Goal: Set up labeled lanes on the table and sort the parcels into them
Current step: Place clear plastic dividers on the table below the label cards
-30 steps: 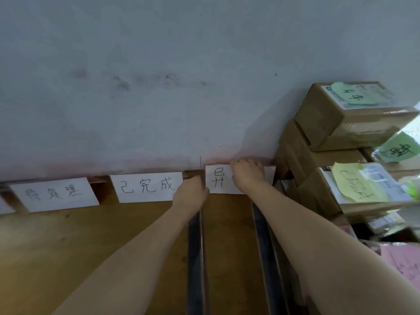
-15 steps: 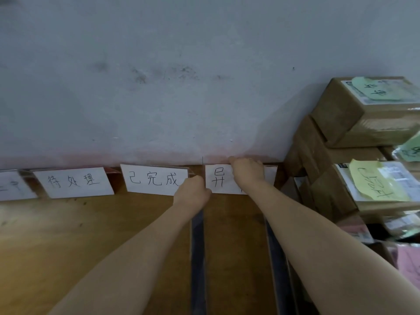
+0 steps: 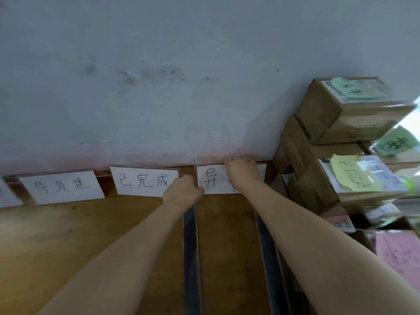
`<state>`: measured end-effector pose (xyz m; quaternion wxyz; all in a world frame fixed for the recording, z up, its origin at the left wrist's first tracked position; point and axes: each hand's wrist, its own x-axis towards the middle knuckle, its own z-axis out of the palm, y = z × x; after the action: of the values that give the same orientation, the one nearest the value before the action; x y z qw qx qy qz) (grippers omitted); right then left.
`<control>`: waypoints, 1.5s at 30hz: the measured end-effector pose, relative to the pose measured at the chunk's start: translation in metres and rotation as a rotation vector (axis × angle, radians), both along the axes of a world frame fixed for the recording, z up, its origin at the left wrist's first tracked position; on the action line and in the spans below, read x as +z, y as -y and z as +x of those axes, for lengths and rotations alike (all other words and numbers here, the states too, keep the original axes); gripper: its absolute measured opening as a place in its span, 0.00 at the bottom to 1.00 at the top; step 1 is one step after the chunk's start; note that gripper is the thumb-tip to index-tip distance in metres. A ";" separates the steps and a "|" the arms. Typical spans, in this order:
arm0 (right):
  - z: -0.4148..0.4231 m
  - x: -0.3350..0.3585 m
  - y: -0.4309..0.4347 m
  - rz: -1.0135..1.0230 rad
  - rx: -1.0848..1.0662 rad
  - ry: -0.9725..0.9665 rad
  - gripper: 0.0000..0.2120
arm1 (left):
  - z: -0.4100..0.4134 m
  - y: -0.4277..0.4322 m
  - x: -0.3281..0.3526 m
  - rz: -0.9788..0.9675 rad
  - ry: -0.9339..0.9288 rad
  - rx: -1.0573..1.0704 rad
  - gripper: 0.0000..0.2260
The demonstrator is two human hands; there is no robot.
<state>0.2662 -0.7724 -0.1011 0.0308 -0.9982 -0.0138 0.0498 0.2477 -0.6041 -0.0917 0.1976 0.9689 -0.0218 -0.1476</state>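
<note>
White handwritten lane labels stand in clear holders along the wall at the back of the wooden table [image 3: 68, 242]. My right hand [image 3: 242, 171] grips the top edge of the rightmost label [image 3: 211, 181] and covers part of its writing. My left hand [image 3: 184, 189] is curled at that label's lower left corner, over the far end of a dark divider strip [image 3: 189, 246]. To the left stand a second label [image 3: 144, 181] and a third label [image 3: 64, 187]. Brown cardboard parcels [image 3: 336, 114] with coloured sticky notes are stacked at the right.
A second dark divider strip [image 3: 267, 246] runs toward me under my right forearm. A grey wall [image 3: 181, 76] rises directly behind the labels. A pink sheet [image 3: 400, 253] lies at the right edge. Part of another label [image 3: 6, 194] shows at the far left.
Both hands stay on the rightmost label; only the head view has shifted slightly, moving the labels sideways in the frame.
</note>
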 end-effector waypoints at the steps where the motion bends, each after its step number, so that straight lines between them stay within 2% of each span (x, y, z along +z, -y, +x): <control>1: -0.004 0.002 0.003 0.004 0.000 0.011 0.20 | 0.000 0.001 0.002 0.002 0.003 0.012 0.10; 6: -0.022 0.019 0.025 -0.019 -0.082 0.059 0.18 | -0.006 0.008 0.011 0.008 0.063 -0.001 0.24; 8: -0.029 0.026 0.035 -0.032 -0.144 0.037 0.18 | -0.007 0.013 0.016 0.111 0.141 -0.051 0.29; 10: -0.037 0.030 0.044 -0.041 -0.211 -0.013 0.17 | -0.007 0.019 0.019 0.234 0.263 -0.133 0.30; 12: -0.043 0.033 0.053 -0.037 -0.271 -0.064 0.15 | -0.005 0.027 0.018 0.237 0.330 -0.238 0.29; 17: -0.045 0.033 0.061 0.006 -0.323 -0.181 0.13 | 0.003 0.056 0.012 0.229 0.273 -0.461 0.29; 24: -0.034 0.024 0.063 -0.029 -0.334 -0.238 0.12 | 0.019 0.075 -0.007 0.298 0.198 -0.521 0.32; 33: -0.026 0.024 0.065 -0.019 -0.351 -0.235 0.14 | 0.035 0.090 -0.016 0.353 0.279 -0.447 0.22; 45: -0.022 0.025 0.071 0.008 -0.374 -0.234 0.12 | 0.050 0.093 -0.021 0.297 0.335 -0.404 0.11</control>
<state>0.2442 -0.8432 -0.0757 0.0447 -0.9707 0.1748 0.1589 0.2976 -0.6974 -0.1128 0.0142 0.9741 -0.2246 -0.0235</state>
